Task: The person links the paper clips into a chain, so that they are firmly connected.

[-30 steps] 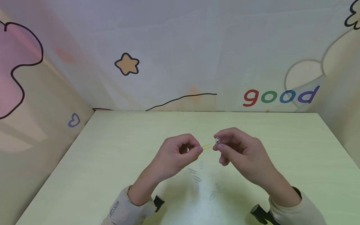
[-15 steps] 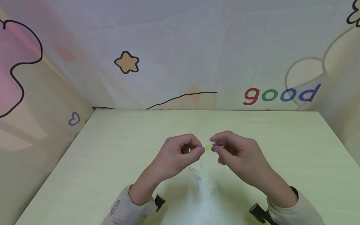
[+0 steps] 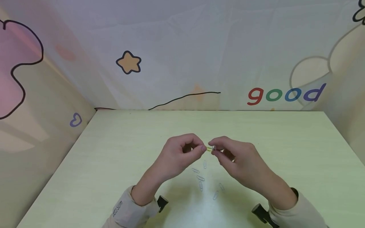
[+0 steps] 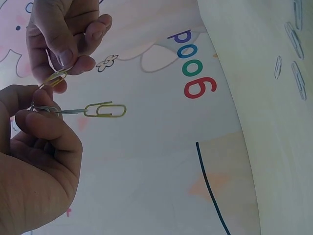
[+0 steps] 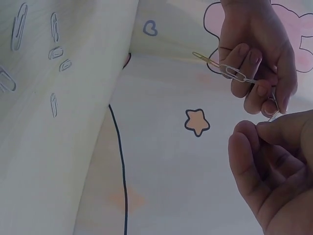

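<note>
In the head view my left hand (image 3: 182, 156) and right hand (image 3: 240, 158) meet above the table, fingertips close together. Between them a yellow paper clip (image 3: 209, 149) sticks out of my left thumb and fingers. My right thumb and forefinger pinch a silver paper clip (image 3: 214, 148), which overlaps the yellow one's end. From my left hand a short chain trails: in the left wrist view it ends in another yellow paper clip (image 4: 117, 110), and the right wrist view shows a silver link (image 5: 233, 73) in it. The fingers partly hide where the pinched clips meet.
Several loose silver paper clips (image 3: 200, 178) lie scattered on the pale table (image 3: 114, 158) below and in front of my hands. A printed backdrop (image 3: 176, 47) stands along the table's back and sides.
My right hand has moved left, bringing its silver paper clip up to the yellow one's end and turning it from upright. The left hand has stayed nearly in place.
</note>
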{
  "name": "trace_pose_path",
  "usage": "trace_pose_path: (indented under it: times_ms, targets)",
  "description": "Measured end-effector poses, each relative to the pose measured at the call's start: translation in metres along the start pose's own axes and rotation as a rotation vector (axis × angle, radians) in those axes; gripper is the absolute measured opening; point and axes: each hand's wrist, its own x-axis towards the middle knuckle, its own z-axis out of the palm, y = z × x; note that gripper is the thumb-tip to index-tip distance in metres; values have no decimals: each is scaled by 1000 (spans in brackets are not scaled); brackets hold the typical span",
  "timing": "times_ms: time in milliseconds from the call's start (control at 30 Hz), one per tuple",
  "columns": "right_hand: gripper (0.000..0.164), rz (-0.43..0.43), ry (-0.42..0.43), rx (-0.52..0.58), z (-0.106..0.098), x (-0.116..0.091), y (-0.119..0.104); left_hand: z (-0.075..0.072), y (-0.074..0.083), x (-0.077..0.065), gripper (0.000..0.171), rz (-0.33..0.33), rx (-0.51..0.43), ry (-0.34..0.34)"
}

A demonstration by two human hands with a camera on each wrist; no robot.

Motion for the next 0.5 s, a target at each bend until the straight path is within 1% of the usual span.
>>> trace_pose_path:
  times_ms: [100,267,400,500]
  targets:
    - [36,0,-3,10,2,0,1,0,0,1,8,0,-14,3]
    - [39,33,-15,28,4,-1,1,1,-1,2,9,-4,-43,8]
    - [40,20,-2,9,7,-1,1,2,-2,1,9,-4,-76,14]
    - [42,7,25,6,8,-1,0,4,-2,1,9,12,-104,23]
